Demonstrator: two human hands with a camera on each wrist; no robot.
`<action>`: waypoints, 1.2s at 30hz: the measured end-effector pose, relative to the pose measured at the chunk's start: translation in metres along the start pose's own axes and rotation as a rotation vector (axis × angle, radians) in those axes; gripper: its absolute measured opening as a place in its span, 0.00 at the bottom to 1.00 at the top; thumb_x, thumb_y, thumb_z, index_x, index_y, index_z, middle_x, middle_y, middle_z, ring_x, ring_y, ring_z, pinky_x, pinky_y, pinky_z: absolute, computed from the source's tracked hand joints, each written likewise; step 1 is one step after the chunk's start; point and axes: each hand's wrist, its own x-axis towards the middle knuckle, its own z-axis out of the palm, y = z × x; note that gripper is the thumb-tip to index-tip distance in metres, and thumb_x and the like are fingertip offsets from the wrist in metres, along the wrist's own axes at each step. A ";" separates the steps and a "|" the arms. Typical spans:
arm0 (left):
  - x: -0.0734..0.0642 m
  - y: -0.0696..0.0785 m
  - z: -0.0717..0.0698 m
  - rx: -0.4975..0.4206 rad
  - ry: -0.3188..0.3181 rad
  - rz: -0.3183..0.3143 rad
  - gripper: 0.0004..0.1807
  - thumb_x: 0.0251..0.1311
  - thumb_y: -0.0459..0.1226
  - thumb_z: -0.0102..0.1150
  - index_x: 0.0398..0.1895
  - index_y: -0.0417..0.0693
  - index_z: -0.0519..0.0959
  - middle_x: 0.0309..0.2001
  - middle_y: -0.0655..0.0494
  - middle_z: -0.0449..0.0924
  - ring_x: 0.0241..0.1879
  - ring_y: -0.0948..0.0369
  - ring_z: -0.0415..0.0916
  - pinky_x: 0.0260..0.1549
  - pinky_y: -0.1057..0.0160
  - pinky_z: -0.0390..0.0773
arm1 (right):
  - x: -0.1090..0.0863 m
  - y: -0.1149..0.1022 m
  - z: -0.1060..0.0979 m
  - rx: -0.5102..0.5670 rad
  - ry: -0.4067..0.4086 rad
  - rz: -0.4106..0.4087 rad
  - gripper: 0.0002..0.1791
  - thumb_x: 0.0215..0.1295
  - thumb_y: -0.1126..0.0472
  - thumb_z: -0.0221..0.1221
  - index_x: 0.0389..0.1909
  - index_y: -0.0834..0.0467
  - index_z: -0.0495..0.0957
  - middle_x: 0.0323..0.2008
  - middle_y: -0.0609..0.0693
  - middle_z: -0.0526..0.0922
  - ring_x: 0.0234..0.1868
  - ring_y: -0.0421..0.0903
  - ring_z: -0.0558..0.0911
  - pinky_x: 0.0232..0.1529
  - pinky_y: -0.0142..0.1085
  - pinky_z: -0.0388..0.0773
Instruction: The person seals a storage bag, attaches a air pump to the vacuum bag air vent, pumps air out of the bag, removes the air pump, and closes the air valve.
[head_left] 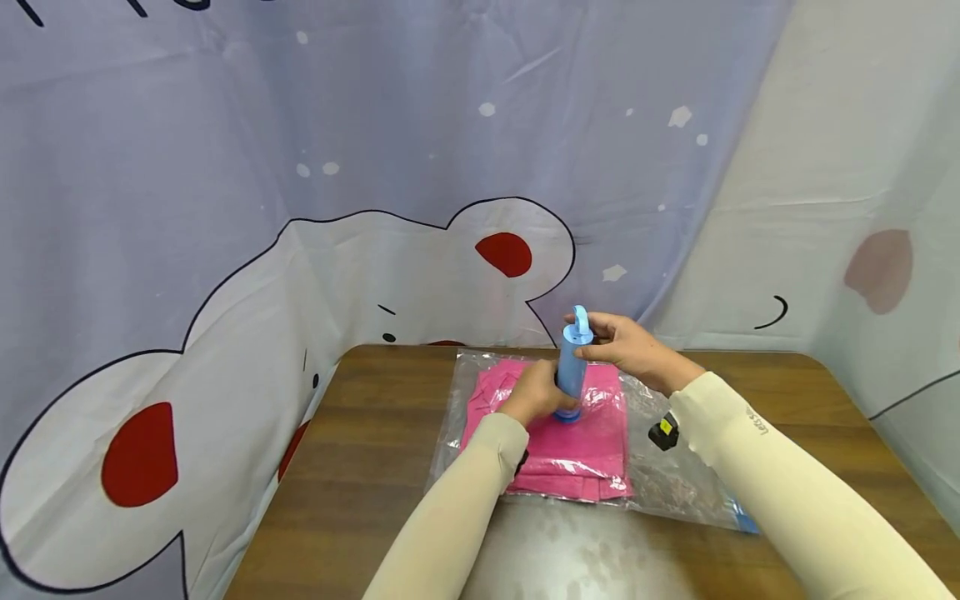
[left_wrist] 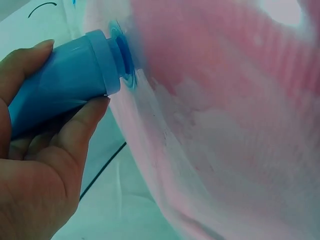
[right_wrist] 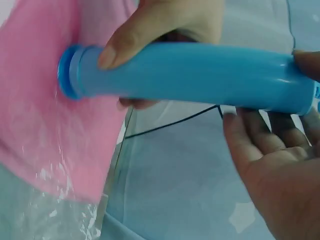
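Two cream-sleeved arms [head_left: 802,487] reach from the near side
Bare left hand [head_left: 537,392] curled, gripping; bare right hand [head_left: 633,350] higher, to the right, fingers bent.

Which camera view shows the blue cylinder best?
The right wrist view: the blue cylinder appears large, nearly whole. The left wrist view shows only its lower part; the head view shows it small, with ring handle.
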 end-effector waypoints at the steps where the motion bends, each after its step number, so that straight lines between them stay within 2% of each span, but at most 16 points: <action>1: 0.009 -0.011 0.007 0.021 0.011 0.012 0.32 0.46 0.42 0.93 0.56 0.49 0.89 0.45 0.60 0.94 0.43 0.65 0.89 0.51 0.61 0.91 | 0.001 0.000 0.000 -0.016 0.009 -0.002 0.37 0.79 0.65 0.68 0.85 0.64 0.69 0.80 0.67 0.78 0.79 0.60 0.79 0.67 0.29 0.82; 3: 0.010 -0.012 0.008 0.046 0.021 0.021 0.32 0.46 0.41 0.93 0.56 0.49 0.89 0.45 0.59 0.94 0.43 0.64 0.90 0.50 0.62 0.91 | 0.002 0.000 0.000 -0.055 0.034 -0.010 0.35 0.78 0.64 0.70 0.82 0.64 0.72 0.79 0.66 0.79 0.76 0.58 0.82 0.64 0.27 0.83; 6: -0.022 0.025 -0.013 0.023 0.016 0.003 0.30 0.50 0.36 0.90 0.58 0.42 0.89 0.49 0.50 0.95 0.48 0.57 0.92 0.55 0.57 0.92 | 0.003 -0.002 -0.001 -0.134 0.080 -0.022 0.32 0.75 0.63 0.73 0.77 0.64 0.78 0.75 0.64 0.84 0.72 0.56 0.86 0.61 0.28 0.85; 8: -0.037 0.041 -0.024 -0.003 -0.015 -0.027 0.28 0.53 0.33 0.88 0.58 0.37 0.88 0.50 0.46 0.95 0.49 0.54 0.93 0.57 0.56 0.93 | 0.003 -0.004 0.000 -0.187 0.115 -0.023 0.30 0.73 0.61 0.76 0.72 0.63 0.81 0.70 0.63 0.88 0.69 0.56 0.88 0.62 0.33 0.85; 10: -0.039 0.041 -0.024 0.007 -0.022 -0.040 0.27 0.55 0.35 0.88 0.58 0.37 0.88 0.49 0.46 0.95 0.48 0.54 0.93 0.57 0.57 0.92 | 0.004 -0.006 0.002 -0.238 0.156 -0.014 0.28 0.70 0.58 0.79 0.66 0.63 0.83 0.64 0.62 0.90 0.65 0.58 0.91 0.62 0.39 0.87; 13: -0.029 0.018 -0.009 0.055 0.019 -0.018 0.27 0.54 0.41 0.90 0.54 0.41 0.89 0.44 0.52 0.95 0.43 0.60 0.91 0.52 0.61 0.91 | 0.004 -0.006 0.007 -0.342 0.240 0.003 0.29 0.66 0.50 0.82 0.58 0.61 0.82 0.58 0.63 0.91 0.60 0.60 0.92 0.60 0.49 0.88; 16: -0.018 -0.003 0.011 0.099 0.097 0.029 0.31 0.54 0.50 0.90 0.56 0.46 0.89 0.43 0.58 0.95 0.41 0.63 0.90 0.47 0.62 0.90 | 0.004 -0.005 0.013 -0.463 0.328 0.036 0.32 0.63 0.43 0.83 0.53 0.61 0.81 0.56 0.63 0.92 0.54 0.60 0.91 0.53 0.51 0.88; 19: -0.031 0.013 0.008 0.064 0.164 0.060 0.38 0.57 0.54 0.88 0.65 0.44 0.86 0.49 0.52 0.96 0.47 0.57 0.93 0.50 0.56 0.92 | 0.005 -0.004 0.019 -0.534 0.385 0.066 0.34 0.62 0.39 0.82 0.51 0.61 0.80 0.53 0.63 0.92 0.47 0.58 0.88 0.45 0.47 0.85; 22: -0.050 0.037 -0.003 0.043 0.238 0.082 0.41 0.59 0.51 0.87 0.70 0.40 0.82 0.54 0.44 0.95 0.52 0.48 0.94 0.55 0.48 0.93 | 0.005 -0.003 0.023 -0.565 0.413 0.070 0.35 0.63 0.37 0.81 0.49 0.61 0.78 0.50 0.63 0.92 0.42 0.56 0.86 0.39 0.42 0.82; 23: -0.052 0.040 -0.004 0.050 0.258 0.088 0.40 0.59 0.50 0.88 0.69 0.40 0.83 0.53 0.44 0.95 0.52 0.48 0.94 0.55 0.47 0.92 | 0.005 -0.002 0.025 -0.567 0.419 0.069 0.36 0.63 0.36 0.81 0.48 0.61 0.77 0.50 0.63 0.92 0.40 0.55 0.86 0.38 0.41 0.81; 24: -0.054 0.043 -0.005 0.046 0.270 0.088 0.38 0.59 0.47 0.88 0.68 0.38 0.83 0.53 0.43 0.95 0.52 0.47 0.94 0.55 0.46 0.92 | 0.005 -0.001 0.026 -0.563 0.422 0.068 0.36 0.63 0.35 0.81 0.48 0.61 0.77 0.49 0.63 0.91 0.40 0.55 0.86 0.38 0.41 0.80; 25: -0.050 0.037 -0.001 0.069 0.288 0.099 0.36 0.58 0.47 0.88 0.66 0.40 0.84 0.51 0.44 0.95 0.49 0.49 0.94 0.53 0.48 0.93 | 0.004 -0.001 0.027 -0.556 0.420 0.067 0.37 0.64 0.34 0.80 0.49 0.61 0.76 0.48 0.63 0.91 0.40 0.55 0.85 0.38 0.41 0.79; 28: -0.036 0.023 0.007 0.099 0.278 0.101 0.33 0.56 0.46 0.89 0.62 0.44 0.87 0.49 0.50 0.96 0.46 0.55 0.94 0.50 0.53 0.93 | 0.001 0.002 0.026 -0.496 0.385 0.055 0.39 0.66 0.33 0.78 0.57 0.60 0.76 0.50 0.61 0.90 0.45 0.56 0.87 0.43 0.44 0.82; 31: -0.016 0.006 0.014 0.082 0.213 0.084 0.33 0.53 0.46 0.91 0.61 0.48 0.88 0.47 0.54 0.96 0.45 0.60 0.93 0.50 0.58 0.92 | -0.001 0.006 0.017 -0.295 0.269 0.023 0.39 0.73 0.41 0.76 0.73 0.58 0.74 0.62 0.62 0.87 0.63 0.61 0.88 0.59 0.49 0.85; 33: -0.003 -0.004 0.016 0.059 0.164 0.060 0.33 0.50 0.46 0.91 0.60 0.48 0.88 0.46 0.56 0.95 0.43 0.62 0.91 0.49 0.60 0.92 | -0.003 0.008 0.009 -0.138 0.166 -0.002 0.40 0.77 0.50 0.73 0.82 0.57 0.69 0.73 0.62 0.82 0.77 0.64 0.81 0.70 0.50 0.83; 36: 0.014 -0.018 0.019 0.053 0.097 0.028 0.33 0.46 0.44 0.91 0.57 0.49 0.88 0.43 0.60 0.93 0.39 0.66 0.88 0.45 0.63 0.90 | -0.001 0.008 -0.001 0.032 0.034 -0.017 0.42 0.79 0.63 0.69 0.87 0.59 0.63 0.80 0.65 0.76 0.84 0.64 0.74 0.76 0.43 0.80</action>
